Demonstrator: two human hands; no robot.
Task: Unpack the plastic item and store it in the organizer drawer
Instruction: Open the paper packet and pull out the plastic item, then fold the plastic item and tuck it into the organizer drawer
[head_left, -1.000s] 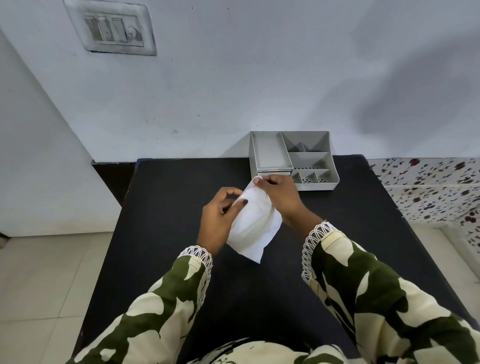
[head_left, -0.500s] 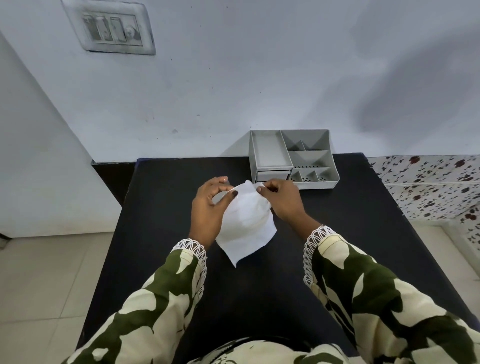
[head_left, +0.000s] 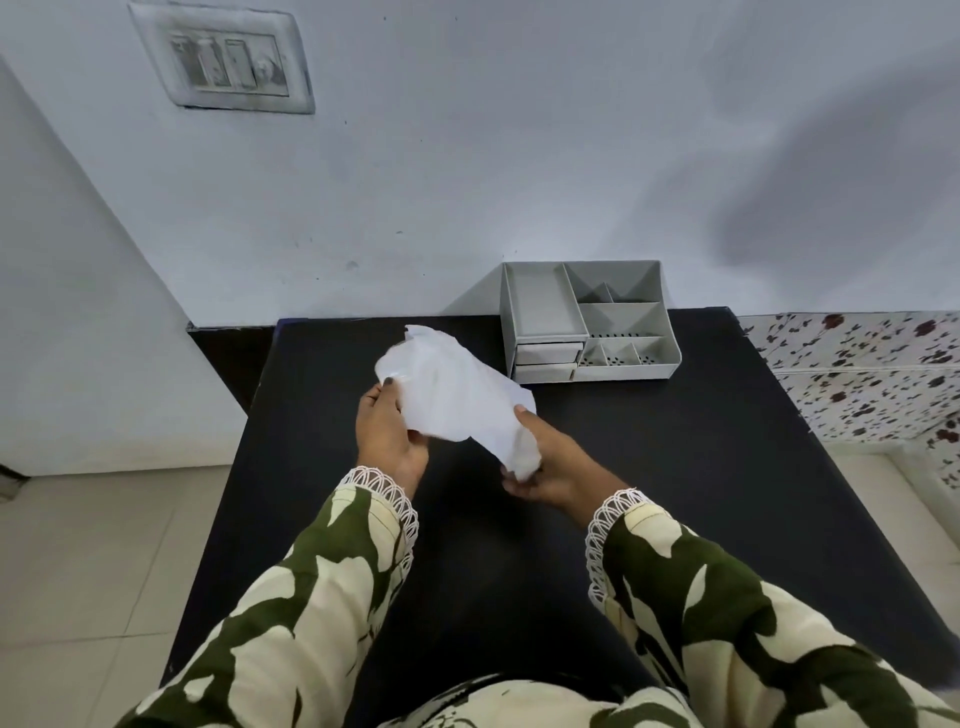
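- black table (head_left: 701, 467), organizer (head_left: 587, 322) at its far edge (two drawers pushed in)
- white plastic packet (head_left: 457, 400) held above table, near organizer's front-left
- left hand (head_left: 387, 431) pinching packet's side
- right hand (head_left: 550, 470) gripping its lower end

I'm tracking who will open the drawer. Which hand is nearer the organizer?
Right. The right hand is below the organizer, gripping the white bag's lower end. The left hand holds the bag farther left.
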